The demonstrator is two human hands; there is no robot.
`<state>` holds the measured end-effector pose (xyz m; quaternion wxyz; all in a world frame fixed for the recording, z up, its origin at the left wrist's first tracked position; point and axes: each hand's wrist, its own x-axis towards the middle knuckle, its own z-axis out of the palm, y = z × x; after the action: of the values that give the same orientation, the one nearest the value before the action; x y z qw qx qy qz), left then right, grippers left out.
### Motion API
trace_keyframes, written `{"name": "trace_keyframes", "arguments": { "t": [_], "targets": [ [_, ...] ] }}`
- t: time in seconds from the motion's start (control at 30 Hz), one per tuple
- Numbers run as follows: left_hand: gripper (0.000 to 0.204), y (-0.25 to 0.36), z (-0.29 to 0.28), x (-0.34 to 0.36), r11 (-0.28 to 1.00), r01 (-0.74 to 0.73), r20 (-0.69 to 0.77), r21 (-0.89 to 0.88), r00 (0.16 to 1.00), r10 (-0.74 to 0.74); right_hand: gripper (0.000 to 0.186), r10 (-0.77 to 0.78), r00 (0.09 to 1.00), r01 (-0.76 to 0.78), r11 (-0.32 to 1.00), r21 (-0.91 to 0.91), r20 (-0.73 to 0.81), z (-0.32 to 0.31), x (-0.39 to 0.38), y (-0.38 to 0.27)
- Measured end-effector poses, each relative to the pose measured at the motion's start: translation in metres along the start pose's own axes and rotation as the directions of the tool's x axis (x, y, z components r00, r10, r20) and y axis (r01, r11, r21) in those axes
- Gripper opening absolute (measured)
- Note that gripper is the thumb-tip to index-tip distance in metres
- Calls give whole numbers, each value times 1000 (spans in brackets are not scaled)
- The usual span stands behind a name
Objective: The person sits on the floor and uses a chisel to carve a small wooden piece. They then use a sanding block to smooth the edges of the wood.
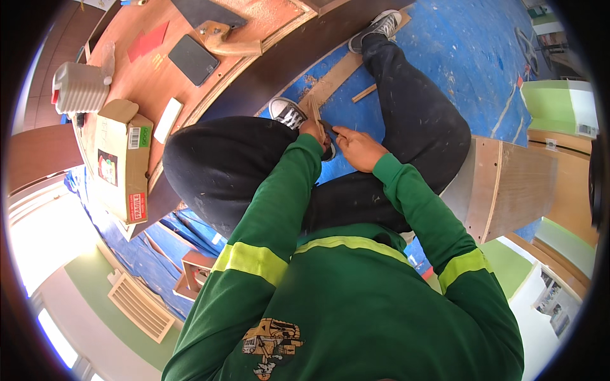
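Between my knees, my left hand (312, 132) is closed around a thin light wooden piece (315, 109) that points up and away from me. My right hand (361, 151) grips a dark flat tool (328, 127), too small to identify, against the side of that wood. Just beyond my hands, a wooden board (337, 76) lies on the blue sheet (432, 44), with pale shavings beside it. A short wooden stick (364, 93) lies right of the board, and my left sneaker (286, 112) is close behind my hands.
A curved plywood bench (133, 82) at left holds a saw (219, 41), phone (194, 58), plastic jug (79, 89), cardboard box (124, 159) and pale block (168, 120). A plywood box (508, 184) stands at my right.
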<state>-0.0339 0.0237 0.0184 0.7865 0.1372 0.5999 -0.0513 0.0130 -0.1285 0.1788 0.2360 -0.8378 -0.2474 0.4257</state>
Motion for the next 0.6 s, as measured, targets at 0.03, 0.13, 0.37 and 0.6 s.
{"name": "trace_keyframes", "arguments": {
  "t": [0.03, 0.13, 0.37, 0.6],
  "targets": [
    [35, 0, 0, 2, 999, 29, 6, -14, 1000, -29, 52, -7, 1000, 7, 1000, -4, 0, 0, -4, -2],
    [27, -2, -2, 6, 998, 56, -8, 5, 998, -56, 52, 2, 1000, -2, 1000, -5, 8, 1, -8, -6],
    [36, -4, -1, 10, 998, 20, -20, 66, 1000, -18, 52, -19, 1000, 18, 998, -59, -16, 12, 10, -8],
    [36, -4, 1, 10, 994, -6, 2, 113, 1000, 6, 52, -19, 998, 16, 999, -50, -63, 20, 27, -3]
  ]
}}
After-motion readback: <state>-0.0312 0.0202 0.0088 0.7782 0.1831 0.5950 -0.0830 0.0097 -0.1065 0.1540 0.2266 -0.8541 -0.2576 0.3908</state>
